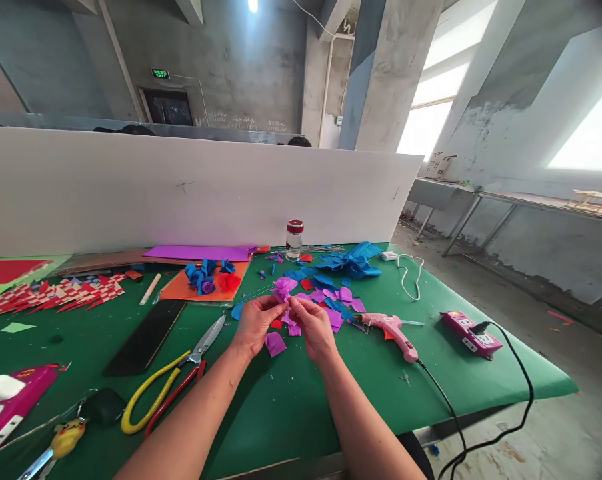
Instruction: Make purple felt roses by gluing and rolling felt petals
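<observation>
My left hand [255, 325] and my right hand [315, 328] meet above the green table [291, 407], fingers pinched together on a small purple paper flower [283, 288] that rises between them. Loose purple paper petals [275, 343] lie just under and around both hands. Blue and purple paper scraps [331, 297] are scattered right behind them.
Yellow- and red-handled scissors [173, 380] lie to the left, a pink glue gun [393, 330] with its black cord to the right. Finished blue, purple and red flowers [208, 277] sit on orange paper. A small jar [294, 240] stands by the white partition [181, 187].
</observation>
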The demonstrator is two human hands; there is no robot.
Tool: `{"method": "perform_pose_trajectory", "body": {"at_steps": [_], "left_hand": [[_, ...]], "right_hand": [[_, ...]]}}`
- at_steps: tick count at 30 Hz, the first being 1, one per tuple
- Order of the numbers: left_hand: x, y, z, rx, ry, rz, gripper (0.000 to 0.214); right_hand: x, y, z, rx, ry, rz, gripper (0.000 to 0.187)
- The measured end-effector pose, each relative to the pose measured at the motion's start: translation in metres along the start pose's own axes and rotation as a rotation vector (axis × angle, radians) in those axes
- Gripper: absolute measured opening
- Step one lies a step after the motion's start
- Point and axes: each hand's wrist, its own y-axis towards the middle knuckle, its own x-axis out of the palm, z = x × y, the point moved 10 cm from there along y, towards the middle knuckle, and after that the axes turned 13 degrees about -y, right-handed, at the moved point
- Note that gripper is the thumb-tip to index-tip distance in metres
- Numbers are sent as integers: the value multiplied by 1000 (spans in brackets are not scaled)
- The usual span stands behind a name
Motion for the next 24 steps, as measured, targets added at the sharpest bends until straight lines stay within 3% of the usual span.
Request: {"method": "perform_pose_trajectory", "body": {"at_steps": [10, 17, 24], "left_hand": [[5, -4, 3, 3, 157, -12, 19], [7, -3, 2, -23, 187, -75, 24], [-3, 0, 18, 115, 242, 37, 26]], "right_hand": [[14, -3, 19, 201, 255, -130, 28], [13, -1, 24, 218, 367, -151, 26], [15, -1, 22, 243, 405, -187, 30]]}}
